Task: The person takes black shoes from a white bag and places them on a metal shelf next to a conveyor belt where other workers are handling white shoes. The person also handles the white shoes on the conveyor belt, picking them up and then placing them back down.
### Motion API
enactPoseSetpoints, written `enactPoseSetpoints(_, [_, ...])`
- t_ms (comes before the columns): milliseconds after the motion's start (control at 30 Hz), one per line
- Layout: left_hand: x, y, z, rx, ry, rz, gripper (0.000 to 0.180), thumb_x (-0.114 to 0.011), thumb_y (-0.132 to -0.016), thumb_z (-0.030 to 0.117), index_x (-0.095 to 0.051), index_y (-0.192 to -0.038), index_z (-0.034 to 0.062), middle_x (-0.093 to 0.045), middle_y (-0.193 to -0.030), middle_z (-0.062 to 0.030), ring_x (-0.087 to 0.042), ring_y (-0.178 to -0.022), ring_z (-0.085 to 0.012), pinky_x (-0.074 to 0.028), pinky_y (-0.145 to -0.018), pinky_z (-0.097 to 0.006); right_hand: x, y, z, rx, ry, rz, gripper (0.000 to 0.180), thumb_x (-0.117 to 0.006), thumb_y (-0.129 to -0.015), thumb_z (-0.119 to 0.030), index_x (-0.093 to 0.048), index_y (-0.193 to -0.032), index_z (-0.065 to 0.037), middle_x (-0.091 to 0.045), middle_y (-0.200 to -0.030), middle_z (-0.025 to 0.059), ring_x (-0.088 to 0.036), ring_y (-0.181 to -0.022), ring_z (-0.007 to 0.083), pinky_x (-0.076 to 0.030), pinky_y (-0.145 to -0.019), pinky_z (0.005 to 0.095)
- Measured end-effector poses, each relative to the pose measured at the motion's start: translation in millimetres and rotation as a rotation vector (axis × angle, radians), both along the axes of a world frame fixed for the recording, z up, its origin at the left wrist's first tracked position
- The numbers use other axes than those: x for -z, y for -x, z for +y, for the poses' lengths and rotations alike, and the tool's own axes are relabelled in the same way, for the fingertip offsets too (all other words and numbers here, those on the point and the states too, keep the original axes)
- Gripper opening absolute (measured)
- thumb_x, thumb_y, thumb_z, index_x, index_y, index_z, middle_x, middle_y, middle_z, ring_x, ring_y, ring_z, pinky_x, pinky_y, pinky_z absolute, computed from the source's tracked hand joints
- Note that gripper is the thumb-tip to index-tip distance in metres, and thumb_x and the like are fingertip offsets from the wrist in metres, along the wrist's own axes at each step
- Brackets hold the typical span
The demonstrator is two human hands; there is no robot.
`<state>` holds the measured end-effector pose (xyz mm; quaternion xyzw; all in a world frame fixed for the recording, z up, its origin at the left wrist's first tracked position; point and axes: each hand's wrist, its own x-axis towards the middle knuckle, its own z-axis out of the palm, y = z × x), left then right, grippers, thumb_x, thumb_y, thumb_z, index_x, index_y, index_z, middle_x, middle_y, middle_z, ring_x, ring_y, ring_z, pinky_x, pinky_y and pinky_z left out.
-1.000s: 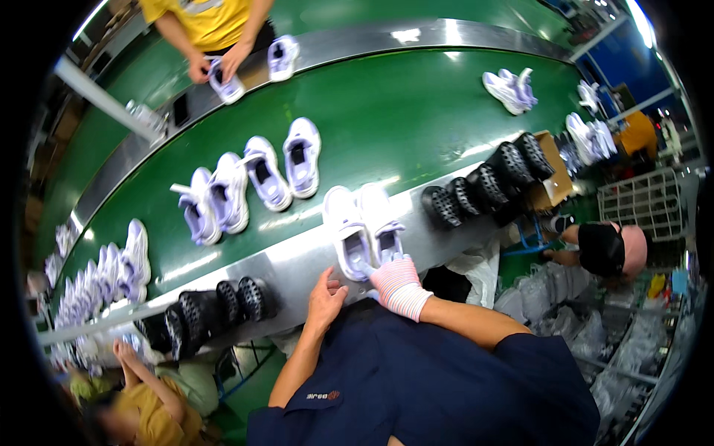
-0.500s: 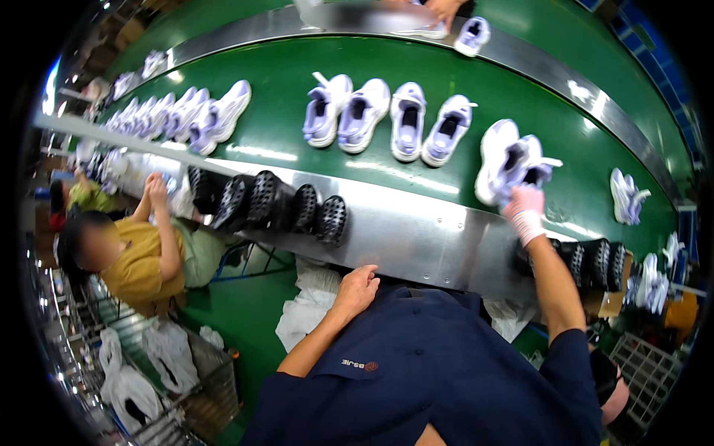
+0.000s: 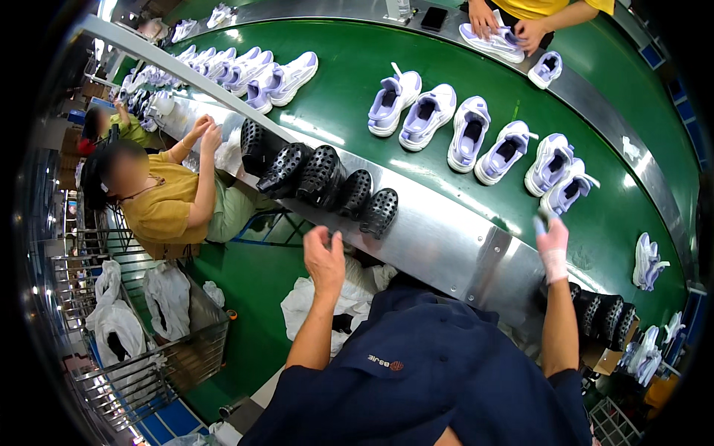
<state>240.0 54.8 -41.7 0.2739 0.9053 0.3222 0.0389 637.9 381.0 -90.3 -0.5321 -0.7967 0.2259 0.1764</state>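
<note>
Right hand (image 3: 552,239), fingers extended and empty, reaches toward lavender sneaker (image 3: 567,189) at right of frame; left hand (image 3: 324,256), loosely curled, nears black soles (image 3: 327,177). Grasping follows.

Room as I see it through the head view: a curved conveyor with a green belt (image 3: 349,82) and a brushed-metal edge rail (image 3: 446,230) on the near side, a second metal rail (image 3: 610,119) on the far side. Bright ceiling light glares off belt and metal. Green painted floor (image 3: 253,290) below, a blue strip (image 3: 160,427) at the lower left. Wire mesh bin (image 3: 171,357) holding white bags (image 3: 111,320). Metal racking (image 3: 82,253) along the left. Blue wall panels (image 3: 654,56) at the upper right.
</note>
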Motion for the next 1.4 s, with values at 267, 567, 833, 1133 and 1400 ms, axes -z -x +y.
enactPoseSetpoints(267, [-34, 79, 62, 0.128, 0.006, 0.294, 0.071, -0.082, -0.080, 0.016, -0.050, -0.143, 0.0038, -0.058, -0.132, -0.0218, -0.053, -0.122, -0.0415, -0.043, -0.105, -0.049, -21, 5, -100, 0.048, 0.266, 0.000, 0.026, -0.067, -0.092, -0.018, -0.074, -0.111, -0.003, -0.075, -0.107, 0.0201, -0.072, -0.101, 0.0342, -0.055, -0.089, 0.0399])
enactPoseSetpoints(567, [-75, 54, 88, 0.294, -0.166, 0.069, 0.033, -0.066, -0.101, 0.018, -0.064, -0.128, -0.0008, -0.069, -0.122, -0.0167, -0.067, -0.106, -0.0259, -0.053, -0.092, -0.035, -42, 23, -199, 0.051, 0.648, -0.102, 0.034, -0.065, -0.094, -0.034, -0.073, -0.112, -0.007, -0.073, -0.107, 0.0199, -0.069, -0.103, 0.0387, -0.054, -0.091, 0.0449])
enactPoseSetpoints(833, [-28, -37, 138, 1.162, 0.017, -0.226, 0.023, -0.070, -0.091, 0.007, -0.070, -0.112, -0.0009, -0.072, -0.097, -0.0181, -0.071, -0.085, -0.0288, -0.056, -0.079, -0.037, -22, -30, -283, 0.741, 0.527, -0.039, 0.038, -0.069, -0.092, -0.037, -0.071, -0.108, -0.003, -0.073, -0.101, 0.0221, -0.069, -0.100, 0.0393, -0.055, -0.088, 0.0452])
enactPoseSetpoints(1133, [63, -80, 114, 1.571, 0.437, -0.081, 0.054, -0.081, -0.079, 0.017, -0.063, -0.128, 0.0053, -0.060, -0.126, -0.0258, -0.058, -0.114, -0.0437, -0.047, -0.100, -0.048, 59, -80, -419, 0.954, 0.775, -0.095, 0.038, -0.067, -0.088, -0.039, -0.074, -0.103, -0.005, -0.073, -0.101, 0.0217, -0.070, -0.097, 0.0391, -0.055, -0.086, 0.0443])
enactPoseSetpoints(1400, [70, -79, 112, 1.677, 0.512, -0.064, 0.055, -0.080, -0.078, 0.021, -0.065, -0.129, 0.0066, -0.055, -0.138, -0.0274, -0.055, -0.121, -0.0447, -0.046, -0.105, -0.048, 113, -81, -523, 1.112, 1.220, -0.022, 0.044, -0.068, -0.088, -0.042, -0.075, -0.094, 0.000, -0.074, -0.085, 0.0155, -0.073, -0.073, 0.0261, -0.058, -0.066, 0.0384])
